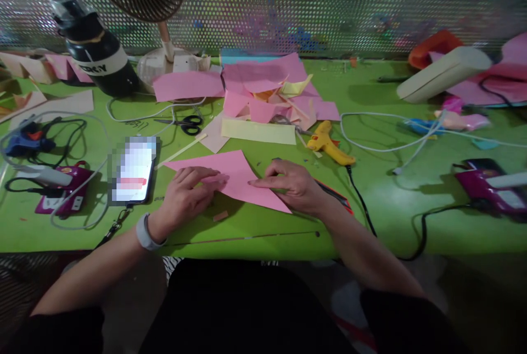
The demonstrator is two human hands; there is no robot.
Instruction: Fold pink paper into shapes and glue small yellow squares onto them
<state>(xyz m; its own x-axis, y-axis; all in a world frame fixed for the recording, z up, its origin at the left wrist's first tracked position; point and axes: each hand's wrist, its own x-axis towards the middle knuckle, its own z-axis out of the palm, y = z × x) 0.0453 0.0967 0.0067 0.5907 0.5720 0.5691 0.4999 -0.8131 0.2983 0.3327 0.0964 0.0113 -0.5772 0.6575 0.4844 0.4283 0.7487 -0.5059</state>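
Observation:
A pink sheet of paper (234, 170) lies slanted near the front of the green table, with a corner pointing left. My left hand (191, 192), wearing a pale wristband, rests over the sheet's left part, its fingers and thumb drawn together on the paper. At the right edge, my right hand (294, 186) pinches the sheet between thumb and fingers; the fingers beneath are partly hidden. A small pink scrap (220, 216) sits just in front of the sheet. Behind it are a pale yellow paper strip (259, 130) and a yellow glue gun (331, 145).
Black-handled scissors (190, 124) and a phone (135, 170) lie to the left. Purple power strips (68, 186) with trailing cables stand at both sides. A dark bottle (96, 52), a fan (167, 46) and a pile of pink paper (263, 77) line the back, before a perforated metal panel.

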